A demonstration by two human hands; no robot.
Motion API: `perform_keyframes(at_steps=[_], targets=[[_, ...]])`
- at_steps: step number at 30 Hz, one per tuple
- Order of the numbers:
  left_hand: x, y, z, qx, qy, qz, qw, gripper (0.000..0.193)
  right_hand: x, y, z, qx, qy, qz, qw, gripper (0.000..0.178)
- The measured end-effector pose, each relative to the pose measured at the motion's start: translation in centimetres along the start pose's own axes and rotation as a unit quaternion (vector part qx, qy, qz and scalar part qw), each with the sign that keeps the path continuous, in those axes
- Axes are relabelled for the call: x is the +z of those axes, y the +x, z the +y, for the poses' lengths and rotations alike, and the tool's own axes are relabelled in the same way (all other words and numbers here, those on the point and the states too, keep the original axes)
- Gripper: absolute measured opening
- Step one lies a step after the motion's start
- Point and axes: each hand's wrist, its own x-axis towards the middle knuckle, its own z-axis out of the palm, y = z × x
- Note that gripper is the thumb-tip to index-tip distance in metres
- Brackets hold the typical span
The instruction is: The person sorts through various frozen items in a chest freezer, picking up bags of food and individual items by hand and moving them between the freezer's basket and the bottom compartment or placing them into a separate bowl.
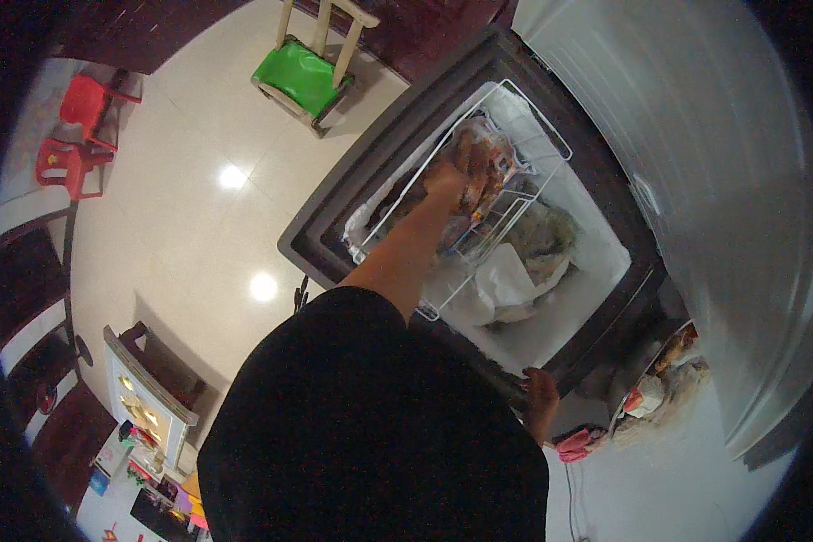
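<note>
1. Pack: reddish-brown, mottled, in the basket inside the freezer.
2. Left hand at it (fingers buried; I can't tell whether spread or pinching).
3. Right hand beside the freezer, partly hidden; I can't make out its hold.

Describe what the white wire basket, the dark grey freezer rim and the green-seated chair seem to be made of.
White wire basket: probably coated metal, smooth; its thin rods hold their bends. Dark grey freezer rim: likely moulded plastic, fairly matte; it has stepped edges and rounded corners. Green-seated chair: frame perhaps wood, with thick tan posts; seat possibly vinyl, looking shiny.
</note>
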Motion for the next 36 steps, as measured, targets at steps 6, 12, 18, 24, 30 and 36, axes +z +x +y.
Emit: perform_keyframes(at_steps=[6, 12, 18, 24, 30, 36], targets=[[3.7, 1.1, 0.8, 0.011, -0.021, 0.031, 0.999, 0.072, 1.9, 0.9, -2.9, 0.070, 0.019, -0.052, 0.996, 0.019], [10.4, 6.7, -1.3, 0.064, -0.019, 0.111, 0.992, 0.072, 0.5, 1.8, -1.0, -0.008, -0.202, -0.082, 0.976, 0.018], [7.7, 5.4, 0.6, -0.089, 0.010, -0.044, 0.995, 0.074, 2.8, 1.0, -3.8, 0.094, -0.073, -0.018, 0.993, 0.018], [5.3, 2.3, 0.8, -0.024, -0.099, -0.016, 0.995, 0.067, 2.1, 2.5, -1.3, -0.063, -0.252, -0.061, 0.964, 0.019], [11.8, 8.7, -6.5, 0.132, -0.316, -0.021, 0.939, 0.055, 4.1, 2.0, -4.8, -0.002, -0.194, -0.072, 0.978, 0.021], [11.0, 8.2, -5.6, 0.101, -0.493, -0.132, 0.854, 0.051, 3.5, 2.0, -4.4, -0.032, -0.224, -0.083, 0.971, 0.022]])
